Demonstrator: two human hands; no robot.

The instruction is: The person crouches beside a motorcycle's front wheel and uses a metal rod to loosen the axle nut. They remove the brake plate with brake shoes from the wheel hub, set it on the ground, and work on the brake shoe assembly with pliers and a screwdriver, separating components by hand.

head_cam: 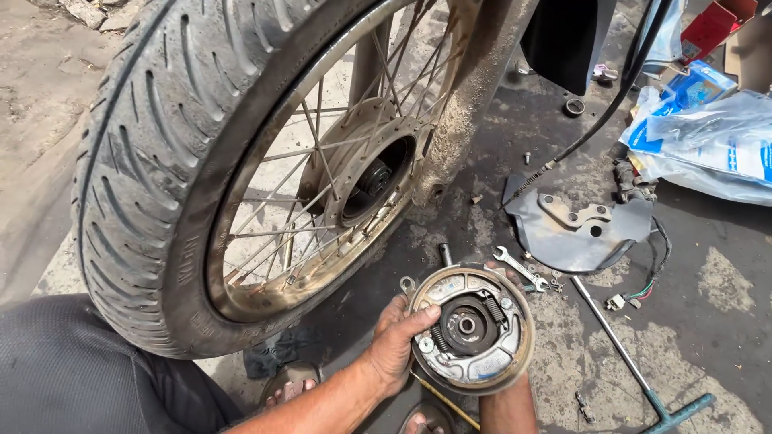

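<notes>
A round metal brake plate with brake shoes and springs is held up in front of me, low in the view. My left hand grips its left rim, thumb across the shoe. My right hand is behind the plate; only the forearm and fingertips at the top edge show. A spoked motorcycle wheel with a dusty tyre stands just to the left, its open hub drum facing me.
On the stained concrete to the right lie a spanner, a long T-handle wrench, a grey metal cover with a cable, loose wires and plastic bags. My sandalled feet are below the wheel.
</notes>
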